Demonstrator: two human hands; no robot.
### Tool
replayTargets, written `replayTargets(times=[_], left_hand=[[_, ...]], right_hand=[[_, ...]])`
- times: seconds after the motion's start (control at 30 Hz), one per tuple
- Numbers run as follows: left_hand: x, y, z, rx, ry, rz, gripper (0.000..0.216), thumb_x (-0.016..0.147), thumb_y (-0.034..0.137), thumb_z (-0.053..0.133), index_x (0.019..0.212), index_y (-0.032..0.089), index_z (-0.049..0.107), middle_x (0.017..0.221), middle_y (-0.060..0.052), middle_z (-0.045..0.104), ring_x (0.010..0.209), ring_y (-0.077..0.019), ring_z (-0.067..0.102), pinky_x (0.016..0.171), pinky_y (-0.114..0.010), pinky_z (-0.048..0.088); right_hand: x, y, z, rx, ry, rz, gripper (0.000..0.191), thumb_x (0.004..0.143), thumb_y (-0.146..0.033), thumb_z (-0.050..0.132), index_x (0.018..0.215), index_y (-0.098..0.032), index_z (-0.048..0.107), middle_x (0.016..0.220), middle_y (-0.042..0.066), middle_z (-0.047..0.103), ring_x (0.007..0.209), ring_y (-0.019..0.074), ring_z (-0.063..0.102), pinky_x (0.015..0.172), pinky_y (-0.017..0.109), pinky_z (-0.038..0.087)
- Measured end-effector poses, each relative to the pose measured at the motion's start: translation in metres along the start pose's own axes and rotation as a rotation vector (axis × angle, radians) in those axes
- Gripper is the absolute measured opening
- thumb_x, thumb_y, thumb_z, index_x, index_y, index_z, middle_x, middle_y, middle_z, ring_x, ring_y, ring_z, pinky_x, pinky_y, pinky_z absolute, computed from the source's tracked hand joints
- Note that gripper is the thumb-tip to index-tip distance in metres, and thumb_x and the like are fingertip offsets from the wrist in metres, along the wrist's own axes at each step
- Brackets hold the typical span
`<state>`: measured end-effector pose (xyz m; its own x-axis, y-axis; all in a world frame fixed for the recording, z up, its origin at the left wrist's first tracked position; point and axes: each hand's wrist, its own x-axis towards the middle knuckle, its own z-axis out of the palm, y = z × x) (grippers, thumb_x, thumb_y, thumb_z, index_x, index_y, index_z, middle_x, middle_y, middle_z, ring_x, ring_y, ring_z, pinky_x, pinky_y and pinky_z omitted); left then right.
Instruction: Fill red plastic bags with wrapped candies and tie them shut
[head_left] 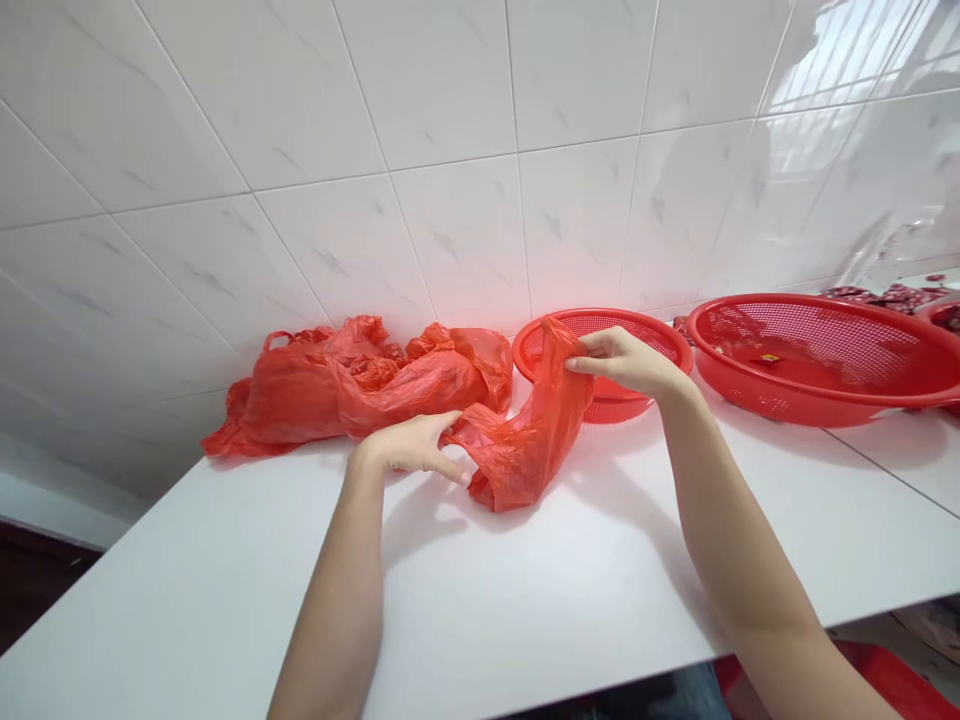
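Note:
A thin red plastic bag (529,440) hangs between my hands, just above the white table. My right hand (626,362) pinches its upper corner between thumb and fingers. At the bag's left edge is my left hand (412,445), with its fingers and thumb on the plastic at two spots and a gap between them. The contents of this bag, if any, cannot be made out. Behind my left hand lie crumpled, bulging red plastic bags (300,390) against the wall. A small red mesh basket (604,410) stands right behind the held bag.
A larger red plastic basket (795,395) sits to the right, with a small yellow-marked item inside. Beyond it are patterned red packets (911,297) and part of another red basket. The white table (480,610) meets a tiled wall (450,230). Something red is below the front edge.

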<state>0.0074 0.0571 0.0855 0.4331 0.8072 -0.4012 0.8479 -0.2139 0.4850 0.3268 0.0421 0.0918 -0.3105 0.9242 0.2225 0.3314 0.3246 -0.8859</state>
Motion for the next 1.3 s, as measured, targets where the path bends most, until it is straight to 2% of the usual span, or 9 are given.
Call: replayTargets(times=[0.1,0.23,0.37,0.57,0.87,0.97,1.07,1.2,1.3], left_hand=[[0.013,0.009,0.015,0.126,-0.061,0.005,0.052,0.057,0.038,0.082,0.104,0.020,0.070,0.106,-0.007,0.074,0.094,-0.0295,0.068,0.078,-0.032,0.051],[0.026,0.021,0.032,0.208,-0.046,0.056,0.020,0.059,0.025,0.073,0.076,0.022,0.064,0.082,-0.003,0.071,0.083,-0.0266,0.066,0.066,-0.029,0.045],[0.027,0.028,0.037,0.167,-0.067,0.119,0.017,0.060,0.022,0.071,0.075,0.023,0.064,0.081,0.000,0.071,0.080,-0.0237,0.066,0.064,-0.027,0.044],[0.024,0.035,0.041,0.106,-0.212,0.184,0.031,0.053,0.042,0.085,0.063,0.023,0.064,0.066,0.004,0.067,0.070,-0.0203,0.063,0.061,-0.026,0.043],[0.038,0.036,0.053,0.184,-0.090,0.246,0.016,0.064,0.018,0.063,0.060,0.022,0.048,0.059,0.003,0.056,0.060,-0.0172,0.054,0.056,-0.027,0.039],[0.026,0.032,0.038,0.020,-0.110,0.338,0.007,0.065,0.020,0.066,0.070,0.020,0.061,0.075,0.000,0.068,0.074,-0.0198,0.061,0.067,-0.027,0.046],[0.007,0.026,0.020,-0.341,-0.150,0.430,0.013,0.069,0.026,0.070,0.078,0.018,0.068,0.085,-0.004,0.073,0.083,-0.0221,0.065,0.077,-0.030,0.051],[-0.002,0.016,0.007,-0.722,0.062,0.384,0.018,0.067,0.033,0.072,0.074,0.017,0.066,0.076,-0.006,0.071,0.076,-0.0217,0.066,0.072,-0.032,0.052],[0.006,0.010,0.005,-0.588,0.299,0.239,0.020,0.067,0.036,0.067,0.067,0.017,0.062,0.069,-0.004,0.066,0.067,-0.0200,0.060,0.062,-0.030,0.046]], right_hand=[[0.000,0.000,0.000,-0.028,0.001,-0.005,0.021,0.083,-0.036,0.067,0.086,-0.019,0.078,0.091,0.004,0.078,0.091,0.0266,0.071,0.082,0.036,0.053],[0.000,0.001,-0.001,-0.038,-0.007,-0.012,0.021,0.083,-0.037,0.066,0.084,-0.019,0.078,0.089,0.004,0.078,0.090,0.0261,0.070,0.079,0.035,0.052],[-0.001,0.000,-0.002,-0.030,-0.018,-0.005,0.020,0.083,-0.035,0.066,0.084,-0.019,0.078,0.093,0.004,0.078,0.093,0.0263,0.070,0.081,0.034,0.052],[0.001,-0.001,0.003,-0.045,0.003,-0.012,0.018,0.079,-0.034,0.069,0.077,-0.018,0.076,0.081,0.003,0.075,0.082,0.0236,0.068,0.074,0.032,0.051],[0.007,-0.008,0.016,-0.099,0.041,-0.036,0.020,0.077,-0.034,0.068,0.064,-0.018,0.067,0.063,-0.001,0.064,0.067,0.0181,0.060,0.062,0.028,0.046],[0.007,-0.009,0.014,-0.059,0.082,-0.041,0.020,0.077,-0.035,0.069,0.066,-0.018,0.068,0.067,0.001,0.066,0.070,0.0188,0.061,0.064,0.029,0.048],[0.006,-0.011,0.012,0.048,0.140,-0.036,0.021,0.079,-0.037,0.069,0.072,-0.017,0.071,0.074,0.003,0.071,0.074,0.0206,0.065,0.066,0.030,0.050],[0.007,-0.010,0.013,0.184,0.220,-0.016,0.022,0.080,-0.038,0.070,0.078,-0.016,0.073,0.079,0.005,0.073,0.072,0.0191,0.066,0.065,0.029,0.052],[0.011,-0.007,0.015,0.153,0.252,0.039,0.022,0.078,-0.035,0.072,0.067,-0.016,0.068,0.068,0.004,0.068,0.064,0.0166,0.064,0.060,0.028,0.051]])
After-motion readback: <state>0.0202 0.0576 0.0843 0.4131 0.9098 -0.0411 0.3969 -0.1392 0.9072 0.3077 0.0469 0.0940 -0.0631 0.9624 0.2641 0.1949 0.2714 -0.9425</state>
